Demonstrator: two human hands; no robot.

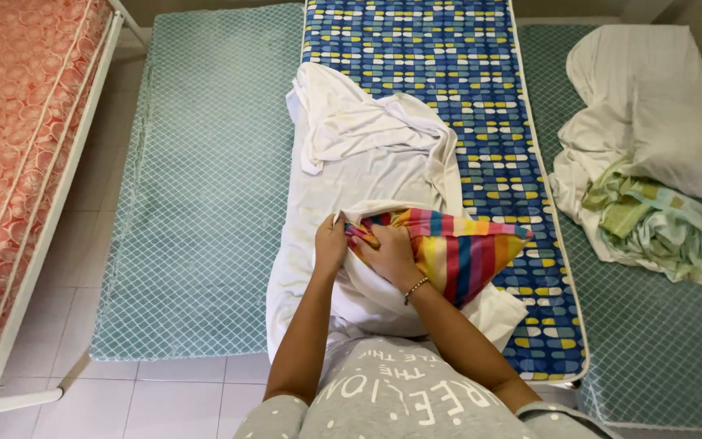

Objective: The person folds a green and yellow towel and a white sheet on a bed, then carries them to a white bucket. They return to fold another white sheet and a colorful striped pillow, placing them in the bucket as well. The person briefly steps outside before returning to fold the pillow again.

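Hands meet at the near end of the bed: left hand [331, 244] pinches the white pillowcase [359, 175] hem, right hand [392, 256] lies curled on the striped pillow [457, 248], whose long axis runs rightward from the fingers, over the blue patterned mattress [481, 97].

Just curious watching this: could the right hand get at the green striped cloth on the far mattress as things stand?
Probably not without shifting over: the right hand is on the rainbow-striped pillow, and the green striped cloth lies apart, beyond the blue patterned mattress.

Grey dotted top [400, 398], beaded bracelet [416, 289]
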